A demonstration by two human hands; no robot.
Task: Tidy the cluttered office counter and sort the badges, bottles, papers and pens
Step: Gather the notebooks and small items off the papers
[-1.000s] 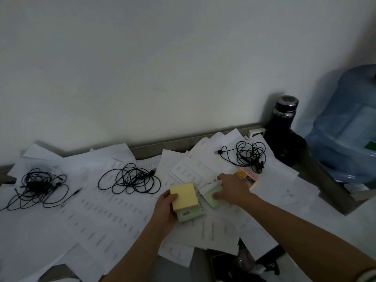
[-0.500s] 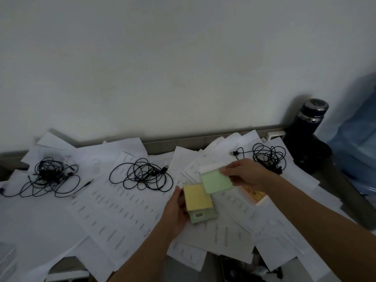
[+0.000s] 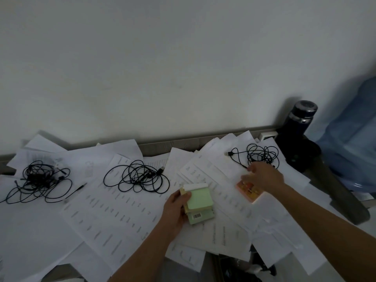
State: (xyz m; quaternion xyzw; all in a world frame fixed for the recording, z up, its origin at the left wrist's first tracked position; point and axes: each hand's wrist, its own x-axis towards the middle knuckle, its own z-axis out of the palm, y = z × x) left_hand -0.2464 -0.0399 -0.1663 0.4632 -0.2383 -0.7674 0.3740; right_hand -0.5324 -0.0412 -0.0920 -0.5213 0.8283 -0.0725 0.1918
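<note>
My left hand holds a small stack of sticky-note pads, a green pad on top, with the thumb pressed on the green sheet. My right hand hovers with fingers spread over an orange pad lying on the papers; whether it touches it I cannot tell. White printed papers cover the counter in a loose overlapping layer. A dark insulated bottle stands at the back right against the wall.
Three tangles of black cable lie on the papers: left, middle and right. A large blue water jug stands at the far right. The counter's right edge runs diagonally. Dark objects sit below the front edge.
My right hand laid the green pad onto the stack in my left hand, then moved right and now hovers over the orange pad. The view shifted slightly.
</note>
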